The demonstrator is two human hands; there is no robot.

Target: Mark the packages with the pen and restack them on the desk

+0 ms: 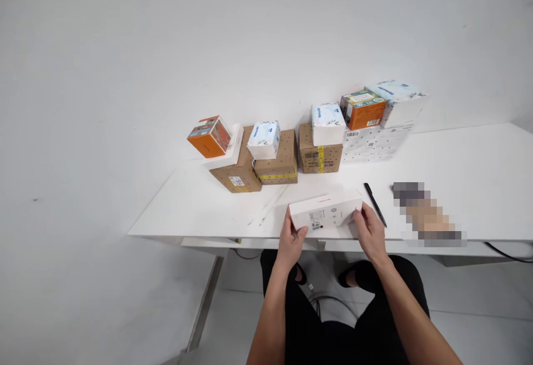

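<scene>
A long, flat white box (333, 213) with small printed labels and a red edge is held at the front of the white table (191, 209). My left hand (291, 243) grips its left end, thumb on the printed face. At the right end, my right hand (370, 230) is closed on the box, its thumb near the upper corner. A black pen (375, 205) lies just right of the box, beside my right hand. The underside of the box and some fingertips are hidden.
Along the wall stand brown cartons (278, 160) with yellow tape and a white dotted carton (370, 144). Tissue packs (264, 140) and orange boxes (210, 137) sit on top of them. A blurred-out item (428, 215) lies to the right. A cable (508, 253) crosses the front edge.
</scene>
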